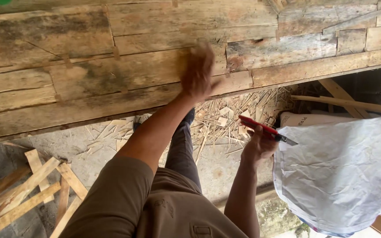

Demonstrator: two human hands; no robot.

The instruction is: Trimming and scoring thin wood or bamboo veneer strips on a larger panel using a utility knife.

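— Where do we have our hands?

— Our left hand (198, 72) is out over the wooden bench (111, 75), flat and loose, fingers spread, holding nothing. It is blurred, so we can't be sure whether the palm presses the planks or skims just above them; it looks like touching.

— And the other?

— Our right hand (257, 145) hangs lower, off the bench edge, clenched around a red utility knife (265, 129). The red handle runs up to the left, and the dark blade end points down to the right, towards the crumpled white sack (338, 176). We judge we hold it off to the side like that to keep the blade away from the left hand.

— What lies around us?

— Under the bench edge, bamboo shavings and splinters (225, 117) litter the concrete floor (89, 154), between our leg and the sack. Lower left, a loose pile of split bamboo strips (27, 194) lies on the floor, well apart from both hands. A few long slats (349, 103) lean behind the sack.
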